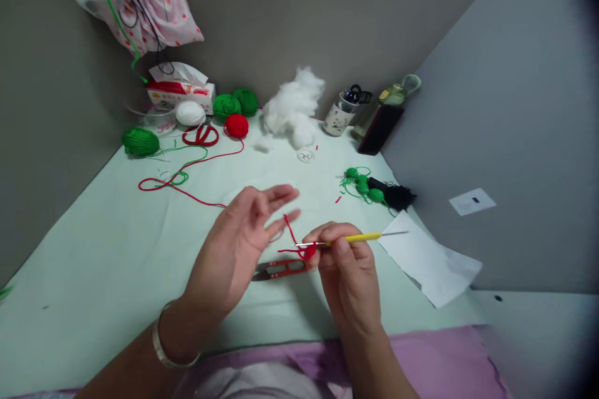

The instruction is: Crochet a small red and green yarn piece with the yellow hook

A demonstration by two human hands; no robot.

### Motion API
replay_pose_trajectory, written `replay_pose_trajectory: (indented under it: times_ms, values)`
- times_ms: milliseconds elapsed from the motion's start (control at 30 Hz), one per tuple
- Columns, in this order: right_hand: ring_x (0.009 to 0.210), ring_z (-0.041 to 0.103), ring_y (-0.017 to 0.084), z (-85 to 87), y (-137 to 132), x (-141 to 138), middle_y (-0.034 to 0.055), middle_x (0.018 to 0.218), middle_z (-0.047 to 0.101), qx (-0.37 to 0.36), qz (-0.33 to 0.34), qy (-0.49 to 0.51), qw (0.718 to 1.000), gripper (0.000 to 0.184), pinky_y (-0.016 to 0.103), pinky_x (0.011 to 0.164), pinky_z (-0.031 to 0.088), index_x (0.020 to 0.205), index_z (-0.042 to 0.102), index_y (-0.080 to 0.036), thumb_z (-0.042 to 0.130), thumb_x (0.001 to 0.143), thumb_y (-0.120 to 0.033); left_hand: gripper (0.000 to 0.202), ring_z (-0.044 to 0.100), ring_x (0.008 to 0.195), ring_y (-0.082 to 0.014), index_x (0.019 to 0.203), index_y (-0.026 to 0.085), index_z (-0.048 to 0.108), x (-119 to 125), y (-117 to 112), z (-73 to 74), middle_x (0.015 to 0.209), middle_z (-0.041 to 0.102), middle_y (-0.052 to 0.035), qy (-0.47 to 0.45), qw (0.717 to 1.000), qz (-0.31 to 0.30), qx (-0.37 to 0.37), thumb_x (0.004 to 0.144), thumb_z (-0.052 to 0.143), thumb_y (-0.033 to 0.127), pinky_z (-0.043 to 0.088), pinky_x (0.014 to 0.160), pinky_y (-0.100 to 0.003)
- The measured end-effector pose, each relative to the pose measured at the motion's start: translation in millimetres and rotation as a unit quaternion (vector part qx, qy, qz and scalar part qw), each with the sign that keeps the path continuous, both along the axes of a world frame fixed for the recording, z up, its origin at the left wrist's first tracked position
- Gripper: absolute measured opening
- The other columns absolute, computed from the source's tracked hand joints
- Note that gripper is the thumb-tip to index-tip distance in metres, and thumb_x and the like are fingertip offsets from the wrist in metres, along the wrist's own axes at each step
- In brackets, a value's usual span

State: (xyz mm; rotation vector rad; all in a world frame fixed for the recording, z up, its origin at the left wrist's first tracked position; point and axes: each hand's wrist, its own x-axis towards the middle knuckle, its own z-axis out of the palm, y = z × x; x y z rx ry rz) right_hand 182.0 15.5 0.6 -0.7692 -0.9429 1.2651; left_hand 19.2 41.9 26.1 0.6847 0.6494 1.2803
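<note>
Red crochet piece (309, 253) is sitting in the right hand (344, 255), whose fingers are pinching it with the yellow-handled hook (358, 238). The hook is lying nearly level, its tip pointing at the left hand (236, 240), which is hanging open, perhaps carrying red yarn (291, 230); blur is hiding that. Snips (286, 269) are lying just below; the surface (107, 261) is giving room beyond the 2 hands, its near edge running under the forearms.

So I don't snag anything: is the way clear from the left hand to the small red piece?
Not quite: the metal end of the yellow hook and strands of red yarn cross the gap between the left hand and the small red piece. Nothing else visible does; the red snips appear to lie below, on the table.
</note>
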Motion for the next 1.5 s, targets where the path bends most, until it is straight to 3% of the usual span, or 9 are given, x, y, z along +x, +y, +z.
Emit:
replay_pose_trajectory:
  times_ms: [133, 233, 400, 567, 767, 1000, 1233, 1367, 1500]
  values:
    - [0.058, 0.066, 0.01, 1.1, 0.5, 2.3, 0.0009, 0.086, 0.081, 0.02, -0.001, -0.001, 1.0, 0.014, 0.023, 0.06, 0.057, 0.092, 0.079, -0.027, 0.072, 0.099, -0.037, 0.064, 0.046, 0.151, -0.0311, 0.05, 0.025, 0.061, 1.4, 1.2, -9.4, 0.117, 0.081, -0.008, 0.218, 0.962, 0.052, 0.155, 0.107, 0.048, 0.053, 0.018, 0.131, -0.05]
    - [0.06, 0.066, 0.01, -1.0, 0.9, 4.9, 0.001, 0.086, 0.08, 0.039, -0.015, -0.015, 0.999, 0.014, 0.022, 0.061, 0.057, 0.094, 0.08, -0.027, 0.07, 0.1, -0.035, 0.035, 0.046, 0.149, -0.032, 0.089, 0.028, 0.085, -1.3, -2.6, -16.6, 0.131, 0.077, -0.0075, 0.329, 0.923, 0.012, 0.201, 0.104, 0.058, 0.044, 0.02, 0.13, -0.051]
    - [0.069, 0.069, 0.014, -11.1, -2.5, 5.7, 0.0049, 0.096, 0.081, 0.065, -0.049, -0.09, 0.993, 0.016, 0.027, 0.065, 0.059, 0.099, 0.081, -0.026, 0.068, 0.102, -0.035, 0.02, 0.074, 0.093, -0.0232, 0.108, 0.029, 0.085, 3.9, -14.0, -16.5, 0.101, 0.078, -0.0044, 0.197, 0.977, -0.083, 0.014, 0.09, 0.081, 0.037, 0.06, 0.088, -0.036]
    - [0.073, 0.069, 0.015, -17.2, -4.9, 4.1, 0.006, 0.101, 0.082, 0.072, -0.06, -0.117, 0.989, 0.016, 0.029, 0.066, 0.059, 0.102, 0.081, -0.027, 0.066, 0.103, -0.032, 0.03, 0.072, 0.074, -0.0144, 0.11, 0.026, 0.082, 7.5, -16.1, -16.1, 0.08, 0.074, 0.0006, 0.111, 0.989, -0.068, -0.066, 0.081, 0.089, 0.026, 0.058, 0.068, -0.023]
    - [0.078, 0.071, 0.016, -15.5, -4.5, 4.0, 0.005, 0.099, 0.081, 0.091, -0.054, -0.144, 0.984, 0.019, 0.029, 0.064, 0.059, 0.104, 0.08, -0.029, 0.061, 0.105, -0.028, 0.073, 0.057, 0.056, -0.0083, 0.144, 0.023, 0.063, 9.9, -16.9, -16.5, 0.075, 0.067, 0.0052, 0.119, 0.989, -0.052, -0.075, 0.076, 0.09, 0.021, 0.045, 0.051, -0.019]
    - [0.1, 0.073, 0.025, -20.5, -15.0, 0.0, 0.0085, 0.118, 0.08, 0.27, -0.211, -0.455, 0.822, 0.046, 0.04, 0.077, 0.061, 0.129, 0.075, -0.038, 0.068, 0.095, -0.008, 0.062, 0.051, 0.058, -0.0072, 0.139, 0.021, 0.065, 18.2, -25.1, -28.1, 0.076, 0.067, 0.0048, 0.08, 0.992, -0.031, -0.089, 0.081, 0.087, 0.023, 0.043, 0.056, -0.02]
    - [0.081, 0.072, 0.018, -15.8, -4.5, 4.7, 0.0043, 0.096, 0.08, 0.095, -0.081, -0.173, 0.977, 0.016, 0.031, 0.07, 0.061, 0.102, 0.081, -0.03, 0.065, 0.103, -0.028, 0.038, 0.04, 0.048, -0.0034, 0.122, 0.02, 0.077, 11.1, -20.5, -26.3, 0.066, 0.061, 0.0064, 0.027, 0.99, -0.087, -0.111, 0.086, 0.085, 0.028, 0.036, 0.053, -0.022]
    - [0.067, 0.069, 0.016, -10.5, -1.5, 10.5, 0.0053, 0.089, 0.079, 0.045, -0.026, -0.115, 0.992, 0.022, 0.031, 0.063, 0.06, 0.096, 0.077, -0.022, 0.064, 0.103, -0.038, 0.034, 0.041, 0.05, -0.005, 0.118, 0.022, 0.079, 5.5, -17.5, -25.3, 0.068, 0.062, 0.0049, 0.063, 0.991, -0.078, -0.094, 0.085, 0.086, 0.03, 0.036, 0.052, -0.023]
    - [0.071, 0.072, 0.017, -7.0, -7.3, 13.4, 0.0056, 0.096, 0.08, 0.104, -0.049, -0.203, 0.972, 0.02, 0.033, 0.067, 0.061, 0.103, 0.075, -0.024, 0.056, 0.107, -0.028, 0.028, 0.044, 0.054, -0.006, 0.111, 0.023, 0.081, 1.0, -16.2, -25.4, 0.076, 0.065, 0.0027, 0.128, 0.988, -0.041, -0.073, 0.084, 0.086, 0.029, 0.036, 0.051, -0.021]
